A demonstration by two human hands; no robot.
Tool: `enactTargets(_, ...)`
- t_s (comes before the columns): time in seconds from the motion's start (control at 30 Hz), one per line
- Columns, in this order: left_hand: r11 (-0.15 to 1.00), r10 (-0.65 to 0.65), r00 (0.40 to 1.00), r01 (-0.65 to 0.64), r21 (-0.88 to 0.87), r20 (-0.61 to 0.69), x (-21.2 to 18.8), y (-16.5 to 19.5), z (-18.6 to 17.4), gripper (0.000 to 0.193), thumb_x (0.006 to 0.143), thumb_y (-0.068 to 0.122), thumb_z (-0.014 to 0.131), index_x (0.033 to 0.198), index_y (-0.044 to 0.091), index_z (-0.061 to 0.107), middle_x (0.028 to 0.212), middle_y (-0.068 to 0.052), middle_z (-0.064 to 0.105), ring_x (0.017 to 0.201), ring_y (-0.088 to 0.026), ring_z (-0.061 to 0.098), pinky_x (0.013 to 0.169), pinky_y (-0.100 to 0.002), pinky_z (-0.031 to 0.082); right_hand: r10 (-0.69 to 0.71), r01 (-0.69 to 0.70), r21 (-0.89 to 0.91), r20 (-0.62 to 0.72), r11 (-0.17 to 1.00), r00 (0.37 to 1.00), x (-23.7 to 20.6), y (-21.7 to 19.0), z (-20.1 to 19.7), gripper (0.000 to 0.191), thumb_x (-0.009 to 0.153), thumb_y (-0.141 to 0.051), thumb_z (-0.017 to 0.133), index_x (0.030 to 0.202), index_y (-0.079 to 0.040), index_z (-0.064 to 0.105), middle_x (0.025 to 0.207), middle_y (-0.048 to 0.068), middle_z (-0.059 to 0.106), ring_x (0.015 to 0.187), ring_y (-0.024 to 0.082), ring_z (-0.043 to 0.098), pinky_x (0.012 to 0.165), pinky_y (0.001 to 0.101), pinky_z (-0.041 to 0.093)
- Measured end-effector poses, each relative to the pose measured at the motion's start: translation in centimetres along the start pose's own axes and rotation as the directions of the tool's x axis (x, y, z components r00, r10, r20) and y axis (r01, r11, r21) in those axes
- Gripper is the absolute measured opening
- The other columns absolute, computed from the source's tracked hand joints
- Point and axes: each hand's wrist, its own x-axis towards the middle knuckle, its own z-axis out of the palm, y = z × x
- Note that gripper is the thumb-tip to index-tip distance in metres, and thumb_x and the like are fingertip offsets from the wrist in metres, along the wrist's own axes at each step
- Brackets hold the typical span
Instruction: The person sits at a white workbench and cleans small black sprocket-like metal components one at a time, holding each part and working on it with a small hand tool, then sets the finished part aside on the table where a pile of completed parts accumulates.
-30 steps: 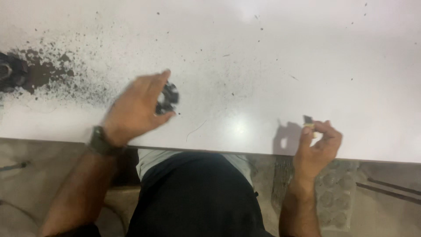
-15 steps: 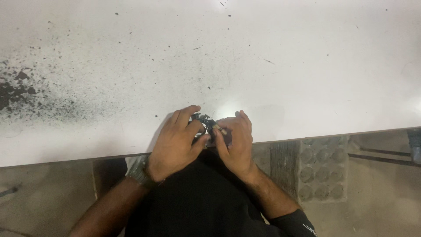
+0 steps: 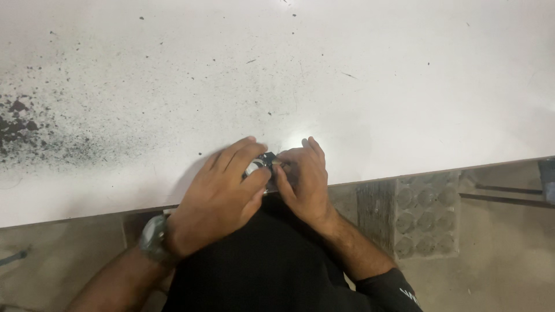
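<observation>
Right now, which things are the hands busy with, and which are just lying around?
In use:
- left hand and right hand, pressed together at the table edge
- small dark part gripped between their fingers, mostly hidden

Just lying about:
- white table
- black dust patch far left on it
- wristwatch, only worn
- grey studded block on the floor

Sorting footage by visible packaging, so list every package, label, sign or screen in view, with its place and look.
No package, sign or screen shows.
Small white marking: on the black sleeve cuff of the right arm, bottom edge of view; too small to make out.
Wristwatch: on the left wrist, dark and rounded; no display can be made out.
</observation>
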Motion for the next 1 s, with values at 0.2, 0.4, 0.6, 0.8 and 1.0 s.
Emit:
enactTargets(0.2,0.988,-0.151,0.985,0.152,-0.010,0.080,1.1,-1.4,2.5,0.031,0.083,0.016,0.074,0.107,-0.002,0.065,0.127,-0.021,0.059,0.111,-0.036,0.063,0.093,-0.047,0.053,-0.011,0.015,0.081,-0.048,0.997,0.999,-1.1,-0.4,0.0,0.024,0.093,-0.004,0.072,0.113,-0.008,0.060,0.107,0.008,0.070,0.104,0.023,0.070,0.124,0.0601,0.034)
enactTargets(0.4,0.960,-0.264,0.963,0.268,-0.086,0.058,-0.7,-1.3,4.0,0.019,0.089,0.016,0.072,0.101,0.002,0.069,0.125,-0.015,0.063,0.105,-0.029,0.065,0.088,-0.044,0.055,-0.001,0.001,-0.005,-0.008,1.000,1.000,-1.5,-1.1,-0.1,0.027,0.087,-0.003,0.077,0.108,-0.008,0.062,0.105,0.009,0.070,0.106,0.024,0.068,0.123,0.0599,0.033)
enactTargets(0.6,0.962,-0.254,0.966,0.247,-0.119,-0.048,-1.3,-1.2,4.4,0.019,0.089,0.015,0.074,0.104,0.004,0.071,0.130,-0.014,0.063,0.112,-0.028,0.065,0.092,-0.042,0.055,-0.061,0.059,-0.082,-0.031,0.995,0.998,-1.0,-1.5,-0.2,0.027,0.084,-0.002,0.078,0.107,-0.007,0.064,0.105,0.008,0.069,0.107,0.025,0.066,0.123,0.0585,0.034)
enactTargets(0.8,0.974,-0.212,0.970,0.200,-0.107,-0.117,-1.3,-1.1,4.6,0.018,0.085,0.013,0.076,0.102,0.007,0.072,0.129,-0.012,0.063,0.119,-0.029,0.062,0.099,-0.046,0.050,-0.015,0.016,-0.052,0.018,0.999,1.000,-0.6,-1.6,-0.8,0.025,0.084,-0.002,0.078,0.105,-0.008,0.065,0.101,0.006,0.069,0.100,0.022,0.068,0.121,0.0583,0.037)
enactTargets(1.0,0.970,-0.225,0.969,0.213,-0.115,-0.100,-1.0,-0.9,5.2,0.017,0.083,0.013,0.076,0.098,0.007,0.071,0.127,-0.012,0.063,0.118,-0.031,0.061,0.099,-0.048,0.049,0.000,0.000,-0.004,0.034,1.000,0.999,0.4,-1.8,-1.4,0.022,0.084,-0.002,0.077,0.102,-0.009,0.066,0.098,0.005,0.071,0.093,0.023,0.070,0.119,0.0560,0.043)
